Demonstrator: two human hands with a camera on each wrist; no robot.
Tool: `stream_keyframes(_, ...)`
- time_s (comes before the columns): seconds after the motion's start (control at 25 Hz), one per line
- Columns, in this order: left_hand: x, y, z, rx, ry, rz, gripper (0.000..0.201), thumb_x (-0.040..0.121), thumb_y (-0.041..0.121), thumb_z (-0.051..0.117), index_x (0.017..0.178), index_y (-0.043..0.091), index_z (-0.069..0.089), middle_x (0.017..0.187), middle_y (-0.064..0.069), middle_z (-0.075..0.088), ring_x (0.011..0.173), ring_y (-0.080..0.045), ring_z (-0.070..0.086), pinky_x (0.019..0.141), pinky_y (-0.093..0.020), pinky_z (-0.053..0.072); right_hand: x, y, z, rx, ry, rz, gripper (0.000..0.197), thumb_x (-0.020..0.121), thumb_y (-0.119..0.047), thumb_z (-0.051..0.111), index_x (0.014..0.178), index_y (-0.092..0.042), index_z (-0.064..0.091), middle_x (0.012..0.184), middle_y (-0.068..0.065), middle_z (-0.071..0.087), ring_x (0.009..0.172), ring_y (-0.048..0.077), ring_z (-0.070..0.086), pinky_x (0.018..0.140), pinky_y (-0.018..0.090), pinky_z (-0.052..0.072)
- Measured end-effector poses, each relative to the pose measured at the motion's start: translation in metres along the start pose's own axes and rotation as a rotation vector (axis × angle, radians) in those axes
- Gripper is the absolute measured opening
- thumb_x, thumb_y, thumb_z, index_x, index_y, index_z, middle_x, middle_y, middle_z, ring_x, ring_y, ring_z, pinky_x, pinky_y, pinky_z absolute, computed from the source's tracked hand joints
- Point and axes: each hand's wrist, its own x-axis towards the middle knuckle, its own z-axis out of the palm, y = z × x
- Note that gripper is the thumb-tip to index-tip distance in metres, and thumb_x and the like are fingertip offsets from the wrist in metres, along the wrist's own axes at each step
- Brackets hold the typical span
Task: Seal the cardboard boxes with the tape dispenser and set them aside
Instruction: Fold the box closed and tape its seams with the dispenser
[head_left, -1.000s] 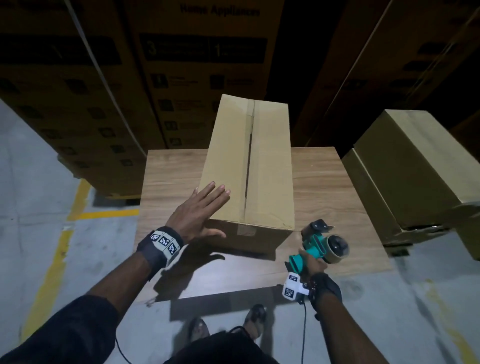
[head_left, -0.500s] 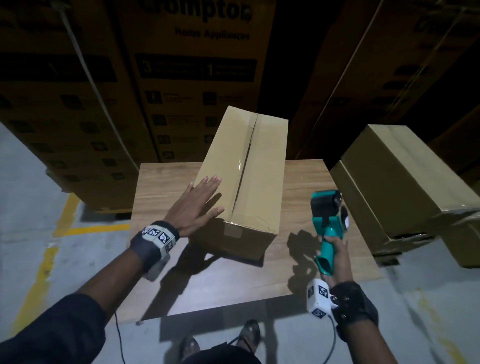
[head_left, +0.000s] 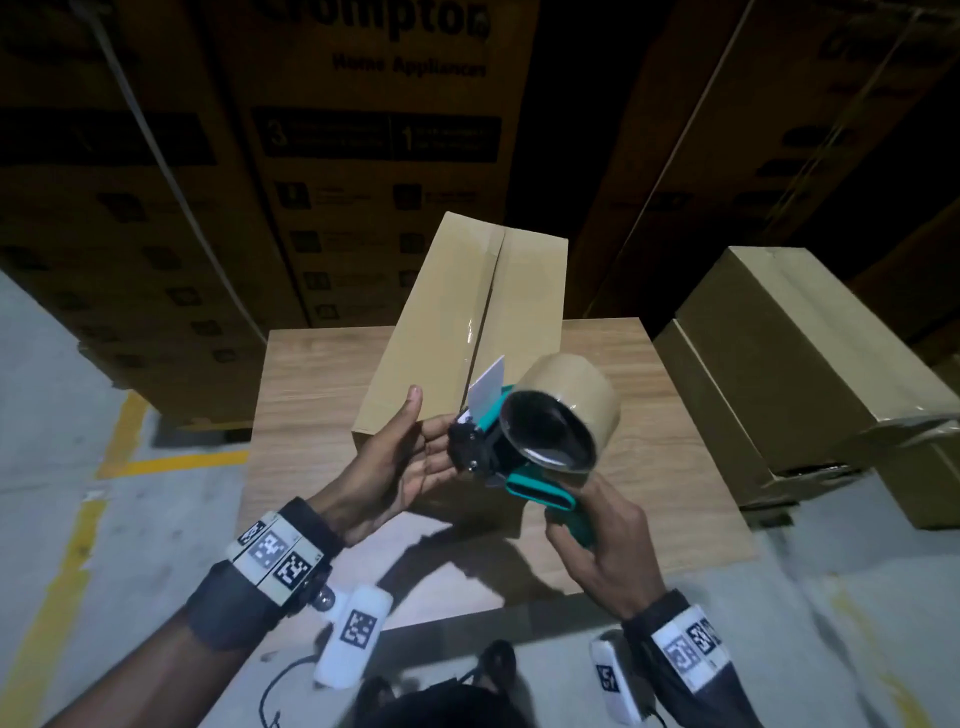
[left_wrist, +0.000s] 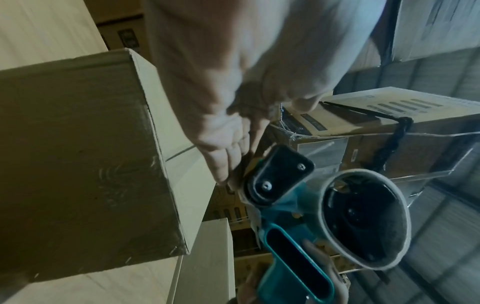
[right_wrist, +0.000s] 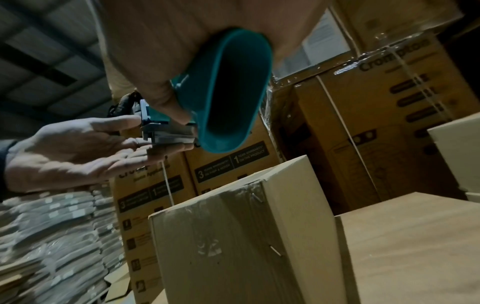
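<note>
Landmark: cardboard box (head_left: 470, 332) lying lengthwise on the wooden desk (head_left: 649, 415), top flaps closed, glossy clear tape along the middle seam.

Box, near end: in the right wrist view the end face (right_wrist: 226, 242) carries wrinkled tape and a staple near its right edge.

Tape dispenser (head_left: 524, 447): teal frame with black front end, held in the air just in front of the box's near end, not touching the box or desk. Its brown tape roll (head_left: 569, 410) faces the camera, hollow core visible.

Right hand (head_left: 608, 545): fingers clenched round the teal handle, below and nearer the person than the box. In the right wrist view the open end of the handle (right_wrist: 231, 98) shows under the palm.

Left hand (head_left: 400, 462): palm up, fingers extended and loose, just in front of the box's near left corner. Fingertips (left_wrist: 226, 164) touch the dispenser's black front end; whether they pinch a tape end, cannot tell.

White tab (head_left: 488, 387): stands up from the dispenser's front, in line with the box seam.

Right of the box: two plain cardboard boxes (head_left: 810, 364) stacked beside the desk.

Behind the box: tall printed cartons (head_left: 374, 156) stacked in a wall, strapped with bands.

Left of the box: grey floor with yellow painted lines (head_left: 171, 462).
</note>
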Motion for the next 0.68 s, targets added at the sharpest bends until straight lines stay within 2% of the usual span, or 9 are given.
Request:
stream_keyframes(0.08, -0.001, -0.006, 0.0, -0.094, 0.027, -0.03, 0.076, 0.097, 0.067, 0.032, 0.138, 0.008, 0.058, 0.131, -0.014, 0.069, 0.121, -0.024, 0.067, 0.11, -0.037, 0.049, 0.002, -0.001, 0.005, -0.047, -0.015, -0.039, 0.041, 0.081, -0.024, 0.065, 0.121, -0.027, 0.058, 0.1, 0.001, 0.067, 0.077, 0.015, 0.064, 0.061, 0.033, 0.054)
stream_keyframes(0.16, 0.001, -0.013, -0.003, -0.236, 0.018, -0.083, 0.073, 0.098, 0.065, 0.044, 0.139, 0.006, 0.058, 0.135, -0.021, 0.065, 0.126, -0.031, 0.063, 0.113, -0.045, 0.046, 0.009, -0.004, 0.007, -0.098, -0.033, -0.105, 0.038, 0.082, -0.028, 0.063, 0.12, -0.025, 0.056, 0.097, 0.006, 0.068, 0.071, 0.02, 0.064, 0.055, 0.029, 0.053)
stream_keyframes(0.2, 0.003, -0.016, -0.004, -0.328, 0.019, -0.111, 0.069, 0.095, 0.059, 0.058, 0.137, 0.005, 0.06, 0.133, -0.024, 0.065, 0.123, -0.034, 0.065, 0.109, -0.048, 0.049, 0.013, -0.005, 0.009, -0.121, -0.044, -0.135, 0.038, 0.082, -0.029, 0.062, 0.119, -0.024, 0.055, 0.096, 0.008, 0.069, 0.069, 0.022, 0.065, 0.053, 0.028, 0.052)
stream_keyframes(0.24, 0.006, -0.019, -0.006, -0.406, 0.042, -0.125, 0.063, 0.088, 0.046, 0.074, 0.131, 0.001, 0.062, 0.125, -0.027, 0.068, 0.112, -0.035, 0.071, 0.099, -0.049, 0.054, 0.018, -0.006, 0.01, -0.141, -0.052, -0.156, 0.039, 0.081, -0.029, 0.062, 0.119, -0.024, 0.055, 0.097, 0.009, 0.07, 0.068, 0.024, 0.065, 0.052, 0.027, 0.052)
stream_keyframes(0.28, 0.009, -0.023, -0.007, -0.449, 0.084, -0.133, 0.055, 0.082, 0.03, 0.081, 0.122, -0.003, 0.064, 0.112, -0.028, 0.072, 0.095, -0.033, 0.076, 0.088, -0.047, 0.057, 0.021, -0.005, 0.011, -0.149, -0.057, -0.159, 0.041, 0.079, -0.029, 0.062, 0.119, -0.025, 0.055, 0.099, 0.01, 0.07, 0.067, 0.025, 0.065, 0.052, 0.027, 0.052)
stream_keyframes(0.36, 0.012, -0.026, -0.009, -0.443, 0.179, -0.155, 0.028, 0.083, 0.01, 0.069, 0.105, -0.007, 0.064, 0.09, -0.026, 0.075, 0.071, -0.029, 0.077, 0.077, -0.041, 0.055, 0.026, -0.002, 0.013, -0.143, -0.066, -0.16, 0.041, 0.079, -0.029, 0.061, 0.119, -0.025, 0.055, 0.1, 0.009, 0.07, 0.067, 0.026, 0.066, 0.051, 0.028, 0.052)
stream_keyframes(0.44, 0.013, -0.025, -0.016, -0.39, 0.291, -0.188, 0.011, 0.095, -0.002, 0.056, 0.099, -0.009, 0.063, 0.082, -0.028, 0.073, 0.062, -0.029, 0.076, 0.071, -0.039, 0.055, 0.027, 0.0, 0.014, -0.122, -0.095, -0.172, 0.04, 0.08, -0.028, 0.061, 0.119, -0.026, 0.056, 0.1, 0.008, 0.07, 0.067, 0.023, 0.066, 0.052, 0.026, 0.051)
stream_keyframes(0.56, 0.014, -0.025, -0.03, -0.27, 0.376, -0.209, 0.017, 0.102, -0.004, 0.049, 0.108, -0.01, 0.064, 0.088, -0.03, 0.073, 0.066, -0.031, 0.076, 0.056, -0.035, 0.062, 0.029, -0.001, 0.017, -0.067, -0.136, -0.185, 0.038, 0.082, -0.028, 0.062, 0.12, -0.026, 0.056, 0.098, 0.006, 0.071, 0.07, 0.017, 0.066, 0.059, 0.018, 0.046)
stream_keyframes(0.68, 0.008, -0.024, -0.042, -0.316, 0.378, -0.202, 0.019, 0.1, -0.006, 0.051, 0.113, -0.009, 0.064, 0.094, -0.032, 0.073, 0.069, -0.031, 0.077, 0.068, -0.041, 0.058, 0.037, -0.002, 0.021, -0.003, -0.169, -0.176, 0.037, 0.083, -0.026, 0.064, 0.119, -0.028, 0.057, 0.096, 0.001, 0.07, 0.072, 0.013, 0.065, 0.062, 0.016, 0.046)
